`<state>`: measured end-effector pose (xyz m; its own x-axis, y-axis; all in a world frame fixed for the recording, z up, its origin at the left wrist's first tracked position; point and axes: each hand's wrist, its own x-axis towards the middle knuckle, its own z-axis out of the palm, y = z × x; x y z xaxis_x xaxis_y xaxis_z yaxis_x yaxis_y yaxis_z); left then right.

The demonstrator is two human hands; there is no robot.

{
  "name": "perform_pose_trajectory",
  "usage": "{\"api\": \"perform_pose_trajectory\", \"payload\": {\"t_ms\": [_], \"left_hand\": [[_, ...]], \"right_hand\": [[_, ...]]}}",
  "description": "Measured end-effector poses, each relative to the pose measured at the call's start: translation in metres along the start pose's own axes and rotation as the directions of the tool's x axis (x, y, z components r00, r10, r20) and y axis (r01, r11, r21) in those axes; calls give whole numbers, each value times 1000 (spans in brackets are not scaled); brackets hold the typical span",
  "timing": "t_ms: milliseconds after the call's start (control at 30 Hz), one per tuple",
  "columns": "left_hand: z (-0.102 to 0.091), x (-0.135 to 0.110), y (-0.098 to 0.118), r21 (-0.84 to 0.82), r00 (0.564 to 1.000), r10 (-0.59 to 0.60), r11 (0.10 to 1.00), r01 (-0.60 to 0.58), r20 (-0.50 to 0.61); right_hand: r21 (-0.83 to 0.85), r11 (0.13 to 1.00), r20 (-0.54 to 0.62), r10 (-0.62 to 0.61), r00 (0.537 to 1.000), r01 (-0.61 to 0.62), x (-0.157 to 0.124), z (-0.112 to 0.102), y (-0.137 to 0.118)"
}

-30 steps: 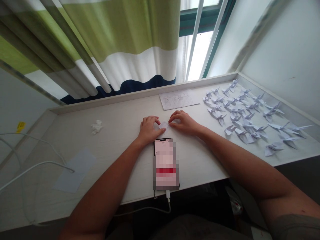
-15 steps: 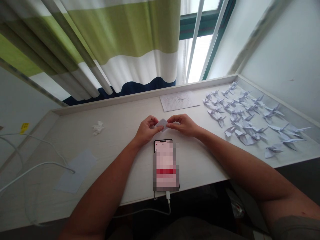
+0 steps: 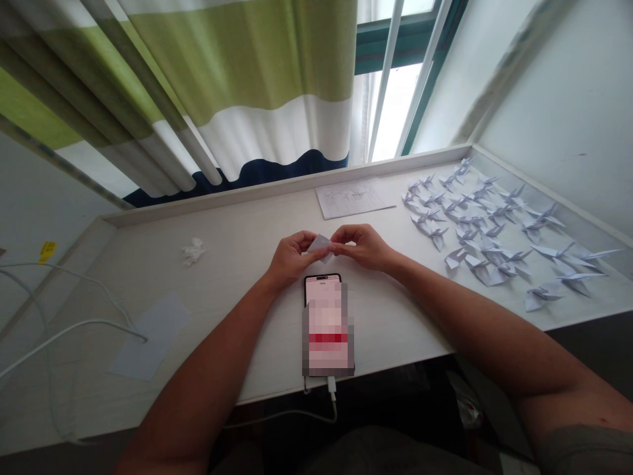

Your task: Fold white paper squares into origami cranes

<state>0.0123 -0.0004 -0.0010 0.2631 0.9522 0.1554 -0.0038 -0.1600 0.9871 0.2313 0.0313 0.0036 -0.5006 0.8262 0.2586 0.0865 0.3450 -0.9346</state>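
Observation:
A small folded piece of white paper [image 3: 320, 245], roughly diamond-shaped, is held up between my two hands just beyond the phone. My left hand [image 3: 295, 256] grips its left side, with the thumb lying across the front. At the right corner, the thumb and fingertips of my right hand [image 3: 362, 247] pinch the paper, close against the left thumb. Part of the paper is hidden by my fingers. Below my hands a phone [image 3: 328, 323] lies face up with a lit pinkish screen, a white charging cable [image 3: 332, 389] plugged into its lower end.
Several white paper cranes [image 3: 487, 221] cover the table's right side. A stack of printed paper [image 3: 355, 197] lies by the back rim. On the left are a crumpled tissue [image 3: 193, 251], a flat white sheet [image 3: 153, 336] and a white cable [image 3: 74, 333] crossing it.
The left thumb has slid slightly right along the paper toward the right fingertips, and the paper has tilted a little. Both hands keep their hold; the view has shifted slightly.

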Motion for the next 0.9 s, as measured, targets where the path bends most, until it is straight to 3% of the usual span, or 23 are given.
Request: {"api": "perform_pose_trajectory", "payload": {"t_ms": [133,300,500,633,800,900], "left_hand": [[1,0,0,9,1000,-10,1000,10,-13],[4,-1,3,43,998,2,999,1,-63],[3,-3,4,265,993,79,963,-53,-88],[1,-3,0,394,991,127,914,-96,-52],[2,-2,-1,420,990,139,901,-112,-35],[3,-1,1,387,990,130,917,-97,-60]], "right_hand": [[-111,983,-63,-153,986,146,-1,-2,0],[-287,918,25,-279,960,275,-2,-5,-1],[-278,938,49,-202,978,208,0,-7,5],[-380,903,117,-166,979,199,1,-12,5],[-548,804,195,-144,970,229,3,-15,0],[-608,762,177,-140,974,220,3,-16,-1]]}}
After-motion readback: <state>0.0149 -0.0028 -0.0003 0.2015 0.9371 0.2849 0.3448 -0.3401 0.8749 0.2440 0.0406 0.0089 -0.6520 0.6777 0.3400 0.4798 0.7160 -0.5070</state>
